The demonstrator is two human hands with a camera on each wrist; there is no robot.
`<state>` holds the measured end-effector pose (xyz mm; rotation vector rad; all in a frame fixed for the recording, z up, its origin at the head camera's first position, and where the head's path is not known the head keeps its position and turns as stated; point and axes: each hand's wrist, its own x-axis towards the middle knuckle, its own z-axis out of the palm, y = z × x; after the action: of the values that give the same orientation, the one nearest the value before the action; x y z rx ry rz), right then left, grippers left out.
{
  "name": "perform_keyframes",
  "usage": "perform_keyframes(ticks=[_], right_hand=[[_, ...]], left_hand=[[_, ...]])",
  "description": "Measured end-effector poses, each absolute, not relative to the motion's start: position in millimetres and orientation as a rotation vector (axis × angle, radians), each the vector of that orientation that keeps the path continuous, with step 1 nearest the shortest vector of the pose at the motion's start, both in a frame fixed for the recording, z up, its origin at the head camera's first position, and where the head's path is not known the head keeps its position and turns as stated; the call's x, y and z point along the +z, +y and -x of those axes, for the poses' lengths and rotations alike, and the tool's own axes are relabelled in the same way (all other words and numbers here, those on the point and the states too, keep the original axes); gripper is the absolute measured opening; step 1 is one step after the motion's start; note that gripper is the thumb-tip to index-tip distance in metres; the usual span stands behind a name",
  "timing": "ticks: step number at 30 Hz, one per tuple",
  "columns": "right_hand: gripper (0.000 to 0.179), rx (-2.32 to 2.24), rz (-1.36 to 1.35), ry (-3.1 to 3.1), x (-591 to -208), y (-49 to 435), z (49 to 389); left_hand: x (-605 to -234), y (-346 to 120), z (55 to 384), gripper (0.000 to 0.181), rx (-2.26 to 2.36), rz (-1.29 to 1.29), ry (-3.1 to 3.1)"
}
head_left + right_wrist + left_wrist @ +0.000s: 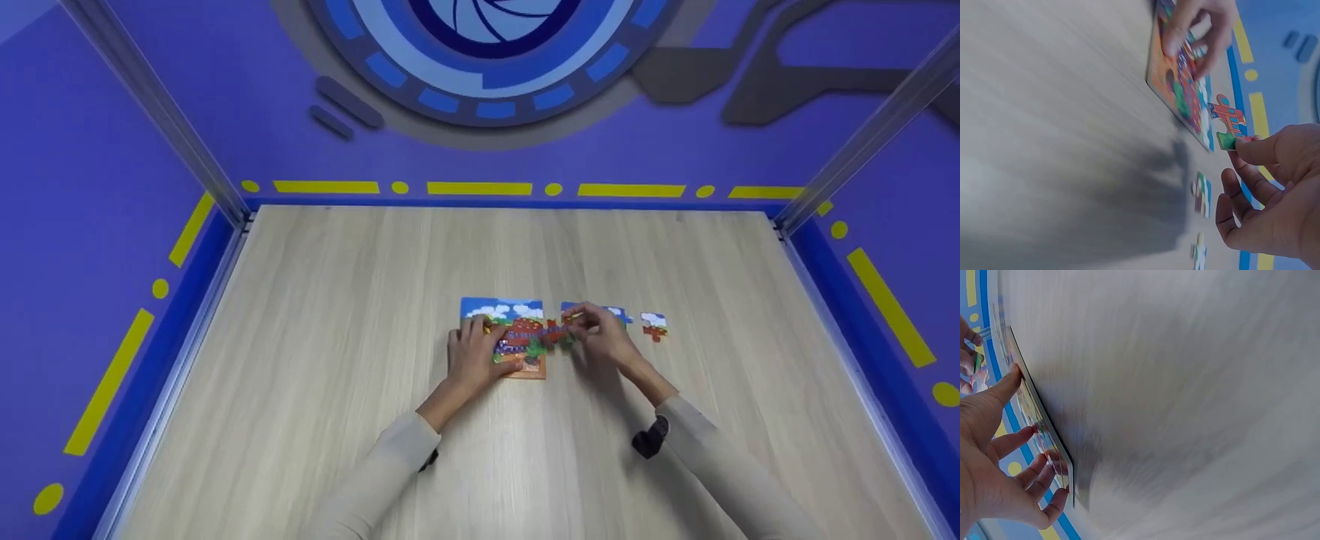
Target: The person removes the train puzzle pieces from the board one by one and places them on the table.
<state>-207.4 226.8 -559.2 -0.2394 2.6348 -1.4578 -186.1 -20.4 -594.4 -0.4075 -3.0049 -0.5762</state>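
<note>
A square jigsaw puzzle [537, 372] with a picture of sky, clouds and red shapes lies flat on the table. My left hand [474, 352] rests on its left part with fingers spread. In the left wrist view, the thumb [1008, 385] meets the near edge while other fingertips touch the picture. Just right of the puzzle, my right hand [606, 339] pinches a red and green puzzle piece [1230, 119] between thumb and fingers. The right wrist view shows this piece held above the table, tilted, close to the puzzle's right side.
Beyond the right hand lies a blue and white puzzle piece [616, 312], partly covered by it in the head view. Farther right is another loose piece [654, 325] with clouds and red. Blue panels [525, 161] stand around the back and sides of the wooden table [360, 300].
</note>
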Motion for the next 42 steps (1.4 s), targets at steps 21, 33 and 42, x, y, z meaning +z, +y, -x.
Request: perform_keyframes(ticks=[21, 33, 42], right_hand=[[0.029, -1.437, -0.089, 2.651, -557, 332, 201], [0.033, -1.443, -0.179, 2.591, -566, 361, 185], [0.029, -1.336, -0.15, 2.66, -571, 368, 175]], left_hand=[[-596, -23, 187, 0.073, -0.644, 0.444, -2.973], [-595, -25, 188, 0.074, -0.633, 0.456, -2.994], [-599, -20, 188, 0.072, -0.567, 0.413, -2.987]])
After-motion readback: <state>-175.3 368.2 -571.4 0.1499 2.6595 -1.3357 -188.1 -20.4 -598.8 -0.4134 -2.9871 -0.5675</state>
